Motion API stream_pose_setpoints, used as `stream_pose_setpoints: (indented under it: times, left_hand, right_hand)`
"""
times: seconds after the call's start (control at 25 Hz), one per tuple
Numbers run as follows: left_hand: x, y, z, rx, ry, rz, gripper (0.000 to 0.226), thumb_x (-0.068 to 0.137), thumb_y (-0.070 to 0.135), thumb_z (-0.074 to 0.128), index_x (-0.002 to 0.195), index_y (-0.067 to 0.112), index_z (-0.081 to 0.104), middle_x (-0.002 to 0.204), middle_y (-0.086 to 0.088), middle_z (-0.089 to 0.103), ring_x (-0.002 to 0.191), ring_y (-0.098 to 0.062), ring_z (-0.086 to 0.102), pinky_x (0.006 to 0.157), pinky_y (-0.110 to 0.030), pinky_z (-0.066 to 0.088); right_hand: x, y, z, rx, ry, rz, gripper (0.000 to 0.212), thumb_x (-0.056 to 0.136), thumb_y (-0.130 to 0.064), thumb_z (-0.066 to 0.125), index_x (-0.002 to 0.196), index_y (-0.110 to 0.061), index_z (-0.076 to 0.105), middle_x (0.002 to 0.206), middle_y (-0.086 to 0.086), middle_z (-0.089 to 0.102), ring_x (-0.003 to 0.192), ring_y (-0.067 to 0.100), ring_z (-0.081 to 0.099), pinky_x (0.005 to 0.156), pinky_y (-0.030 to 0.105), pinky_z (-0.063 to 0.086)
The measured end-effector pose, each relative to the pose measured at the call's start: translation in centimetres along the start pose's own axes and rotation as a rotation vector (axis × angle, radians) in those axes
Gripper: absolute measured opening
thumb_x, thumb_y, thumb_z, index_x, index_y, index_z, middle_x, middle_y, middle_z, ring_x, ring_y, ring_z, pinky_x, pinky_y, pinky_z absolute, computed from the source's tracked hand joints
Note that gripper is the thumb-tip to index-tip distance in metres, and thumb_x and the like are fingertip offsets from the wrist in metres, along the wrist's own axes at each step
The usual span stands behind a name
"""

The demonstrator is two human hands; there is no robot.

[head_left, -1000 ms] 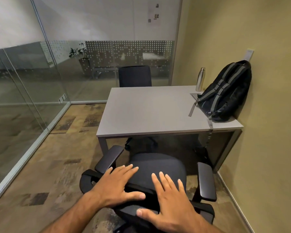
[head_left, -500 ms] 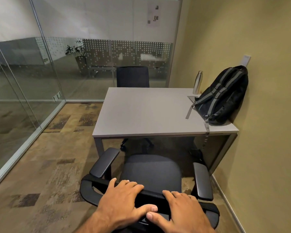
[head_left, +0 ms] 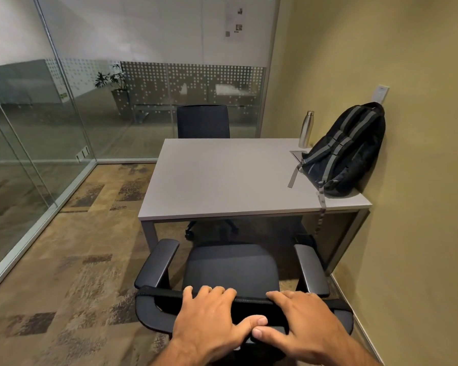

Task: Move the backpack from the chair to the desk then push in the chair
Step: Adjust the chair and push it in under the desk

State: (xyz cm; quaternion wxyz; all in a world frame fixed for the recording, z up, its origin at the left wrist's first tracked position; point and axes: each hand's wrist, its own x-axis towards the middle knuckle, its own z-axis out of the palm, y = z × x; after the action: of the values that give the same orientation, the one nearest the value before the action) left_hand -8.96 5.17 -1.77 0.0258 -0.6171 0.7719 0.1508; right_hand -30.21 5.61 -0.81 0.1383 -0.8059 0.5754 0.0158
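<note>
A black backpack (head_left: 347, 151) with grey straps leans against the yellow wall on the right end of the grey desk (head_left: 222, 178); one strap hangs over the desk's front edge. The black office chair (head_left: 233, 268) stands in front of the desk, its seat bare and just short of the desk edge. My left hand (head_left: 209, 315) and my right hand (head_left: 299, 323) both grip the top of the chair's backrest, fingers curled over it, thumbs nearly touching.
A steel bottle (head_left: 306, 129) stands at the desk's far right. A second dark chair (head_left: 202, 121) sits behind the desk. Glass walls (head_left: 37, 143) run along the left and back; the yellow wall (head_left: 421, 180) is close on the right. Patterned carpet (head_left: 72, 260) spreads to the left.
My hands went from lying flat over the backrest to curling around its top edge. The chair now faces the desk squarely, and the view has shifted back a little.
</note>
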Motion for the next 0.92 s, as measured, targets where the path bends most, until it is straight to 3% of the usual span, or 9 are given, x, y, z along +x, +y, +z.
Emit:
stream_pose_setpoints:
  times: [0.28,0.68,0.92]
  left_hand:
    - [3.9,2.0,-0.2,0.01,0.065,-0.048,0.106,0.071,0.097,0.008,0.136,0.026,0.053,0.14,0.004,0.06,0.132,-0.024,0.049,0.113,-0.056,0.025]
    - [10.6,1.9,-1.5,0.005,0.112,-0.114,0.115,0.068,0.099,0.003,0.142,0.027,0.052,0.14,0.002,0.062,0.131,-0.024,0.052,0.114,-0.06,0.028]
    - [13.5,1.2,-2.3,-0.012,0.138,-0.128,0.109,0.071,0.1,0.009,0.141,0.029,0.054,0.138,0.004,0.064,0.129,-0.021,0.055,0.115,-0.06,0.029]
  right_hand:
    - [3.8,4.1,-0.8,-0.07,0.099,-0.044,0.102,0.073,-0.101,0.025,0.14,-0.03,0.054,0.128,-0.009,0.07,0.116,0.012,0.063,0.094,0.035,0.05]
    - [10.9,7.9,-2.3,-0.088,0.173,-0.101,0.113,0.069,-0.104,0.019,0.138,-0.025,0.06,0.126,-0.006,0.073,0.115,0.013,0.067,0.094,0.037,0.054]
    - [13.7,8.4,-3.2,-0.075,0.179,-0.116,0.113,0.069,-0.104,0.019,0.133,-0.023,0.064,0.113,-0.005,0.077,0.104,0.014,0.07,0.09,0.038,0.056]
